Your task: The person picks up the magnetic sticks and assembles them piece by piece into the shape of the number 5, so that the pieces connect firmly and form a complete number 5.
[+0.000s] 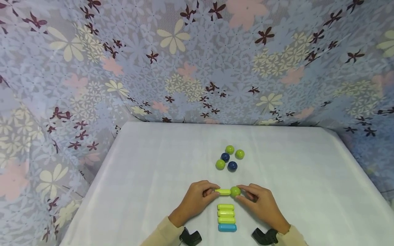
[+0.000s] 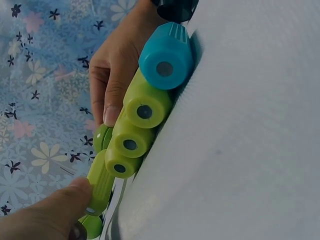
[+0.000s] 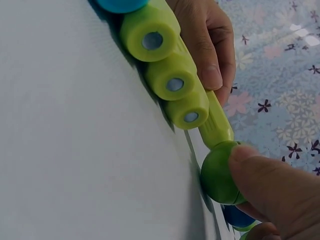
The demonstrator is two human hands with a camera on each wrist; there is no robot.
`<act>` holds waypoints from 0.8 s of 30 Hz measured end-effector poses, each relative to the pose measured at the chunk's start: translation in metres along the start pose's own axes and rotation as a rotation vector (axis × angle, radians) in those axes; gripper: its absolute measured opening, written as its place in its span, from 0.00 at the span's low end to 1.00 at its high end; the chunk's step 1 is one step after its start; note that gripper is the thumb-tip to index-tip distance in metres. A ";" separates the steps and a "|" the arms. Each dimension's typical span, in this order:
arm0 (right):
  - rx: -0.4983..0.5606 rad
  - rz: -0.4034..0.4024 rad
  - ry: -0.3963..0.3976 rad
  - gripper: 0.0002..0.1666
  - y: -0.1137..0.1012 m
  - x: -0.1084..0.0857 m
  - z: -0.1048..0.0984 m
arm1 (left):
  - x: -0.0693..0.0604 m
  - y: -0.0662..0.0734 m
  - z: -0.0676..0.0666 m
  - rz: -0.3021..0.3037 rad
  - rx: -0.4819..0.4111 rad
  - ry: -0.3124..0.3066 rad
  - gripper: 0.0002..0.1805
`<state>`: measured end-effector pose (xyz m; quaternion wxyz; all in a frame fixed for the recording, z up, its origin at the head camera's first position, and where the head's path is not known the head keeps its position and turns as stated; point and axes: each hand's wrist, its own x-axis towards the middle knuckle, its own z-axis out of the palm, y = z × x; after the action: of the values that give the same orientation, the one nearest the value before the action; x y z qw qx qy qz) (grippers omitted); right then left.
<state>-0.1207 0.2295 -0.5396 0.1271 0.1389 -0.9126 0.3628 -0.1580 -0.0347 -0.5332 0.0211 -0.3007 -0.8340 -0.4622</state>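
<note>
My left hand pinches the left end of a yellow-green rod between thumb and fingers. At the rod's right end sits a green ball, which my right hand pinches from the right. In the right wrist view the ball touches the rod. Just below, three more yellow-green rods lie stacked side by side, with a blue rod nearest me. Dark round inserts show in the rod ends in the left wrist view.
Beyond my hands lie three green balls and two dark blue balls in a loose cluster. White cloth covers the table. A floral fabric hangs behind and beside it. Black devices are strapped near both wrists.
</note>
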 end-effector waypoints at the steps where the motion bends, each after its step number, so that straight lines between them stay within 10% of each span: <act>1: -0.001 -0.001 0.001 0.19 0.000 0.000 0.000 | 0.000 -0.001 -0.001 0.005 -0.001 0.003 0.11; 24: 0.025 0.036 0.025 0.19 -0.001 0.001 -0.001 | 0.043 -0.028 -0.013 -0.075 -0.099 0.104 0.15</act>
<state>-0.1215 0.2293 -0.5380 0.1303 0.1196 -0.9086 0.3784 -0.2108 -0.0352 -0.5338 0.0323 -0.2456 -0.8184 -0.5185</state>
